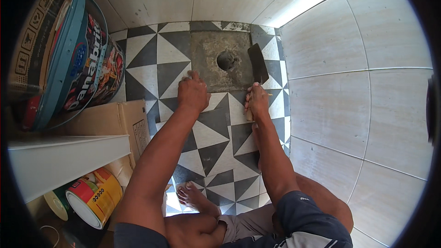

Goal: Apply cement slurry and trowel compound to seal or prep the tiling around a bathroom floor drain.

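Note:
My right hand (pixel 258 102) is closed round the wooden handle of a trowel (pixel 257 64) with a broad, dark, flat blade. That blade lies over the right edge of a rough grey cement square (pixel 205 59) set in the tiled floor. A round hole (pixel 226 60) opens near the middle of the square. Beside the square's lower left corner, my left hand (pixel 193 94) rests palm down on the tiles, fingers apart and holding nothing. Its fingertips touch the floor next to the cement edge.
Black and white triangle-patterned tiles (pixel 213 156) surround the square. Pale tiled walls (pixel 321 96) rise at the back and right. On the left stand a large paint bucket (pixel 69 64), cardboard boxes (pixel 121 121), a white panel (pixel 69 156) and a yellow-red can (pixel 98 195). My bare foot (pixel 197 197) is below.

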`<control>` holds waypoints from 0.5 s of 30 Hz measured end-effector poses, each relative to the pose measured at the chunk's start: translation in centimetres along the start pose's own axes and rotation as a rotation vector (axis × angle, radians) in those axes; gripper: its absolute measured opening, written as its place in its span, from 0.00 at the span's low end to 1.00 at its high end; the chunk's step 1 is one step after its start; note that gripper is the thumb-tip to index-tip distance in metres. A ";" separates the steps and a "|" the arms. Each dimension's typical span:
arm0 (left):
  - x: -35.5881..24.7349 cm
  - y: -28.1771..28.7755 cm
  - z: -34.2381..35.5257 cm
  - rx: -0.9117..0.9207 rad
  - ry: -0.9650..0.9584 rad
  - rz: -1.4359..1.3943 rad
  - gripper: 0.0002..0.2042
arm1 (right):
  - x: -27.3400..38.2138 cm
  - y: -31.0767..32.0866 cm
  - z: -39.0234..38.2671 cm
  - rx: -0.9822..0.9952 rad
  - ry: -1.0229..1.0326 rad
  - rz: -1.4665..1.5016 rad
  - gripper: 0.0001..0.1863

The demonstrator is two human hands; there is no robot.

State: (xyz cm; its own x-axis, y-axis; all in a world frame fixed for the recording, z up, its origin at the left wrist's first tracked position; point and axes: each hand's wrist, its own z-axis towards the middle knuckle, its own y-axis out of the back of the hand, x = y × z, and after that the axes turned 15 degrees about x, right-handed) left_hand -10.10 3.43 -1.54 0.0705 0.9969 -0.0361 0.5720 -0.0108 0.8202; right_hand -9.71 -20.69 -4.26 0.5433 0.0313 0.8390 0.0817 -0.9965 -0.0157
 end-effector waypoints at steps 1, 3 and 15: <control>-0.1 0.2 -0.1 0.008 0.004 -0.001 0.31 | -0.1 -0.2 0.0 0.004 -0.008 0.000 0.25; 0.0 0.4 -0.4 -0.016 -0.007 -0.015 0.31 | -0.2 -0.9 -0.2 -0.072 0.027 -0.070 0.25; 0.3 -0.4 0.0 0.015 0.005 0.019 0.30 | -2.0 -8.8 -2.8 -0.106 -0.124 0.191 0.27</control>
State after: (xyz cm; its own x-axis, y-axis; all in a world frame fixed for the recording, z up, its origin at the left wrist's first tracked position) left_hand -10.36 3.70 -1.87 0.0776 0.9968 -0.0175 0.5830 -0.0311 0.8119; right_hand -13.86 -12.24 -4.25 0.6397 -0.1554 0.7528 -0.1170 -0.9876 -0.1045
